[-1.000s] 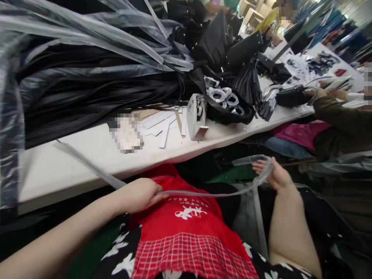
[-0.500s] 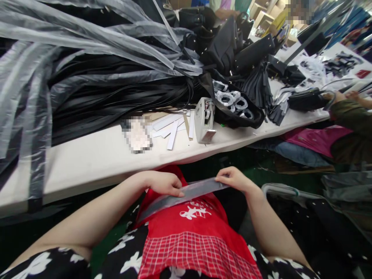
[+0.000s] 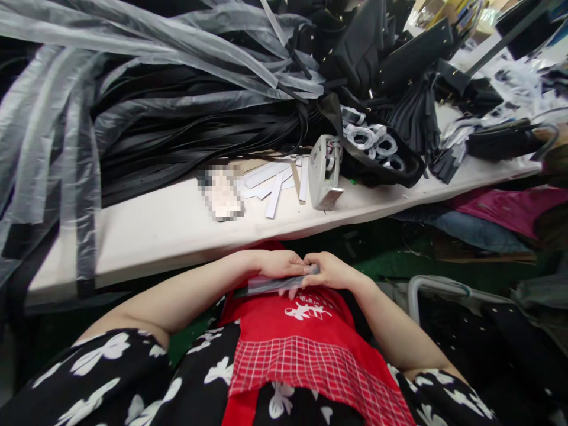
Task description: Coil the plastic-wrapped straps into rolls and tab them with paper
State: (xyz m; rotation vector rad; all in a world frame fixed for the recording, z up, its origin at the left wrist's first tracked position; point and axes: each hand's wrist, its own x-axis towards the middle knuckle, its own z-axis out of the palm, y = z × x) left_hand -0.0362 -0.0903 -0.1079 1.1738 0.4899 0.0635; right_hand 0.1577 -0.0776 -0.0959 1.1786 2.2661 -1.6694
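A dark strap in a clear plastic sleeve lies across the front of the red apron. My left hand is closed round the strap, with some fingertips showing below it. Close against it, my right hand pinches the strap's right end, where the plastic looks bunched between the two hands. The strap's left end reaches the side of the apron.
Ahead stands a white table with plastic-sleeved black straps, white strips, a tape dispenser and a black bag of ring-shaped rolls. A metal-framed chair is at the right.
My right hand has moved left to meet my left hand, and the strap stretch between them has closed up. The camera view has shifted, so the table items appear further right and slightly higher.
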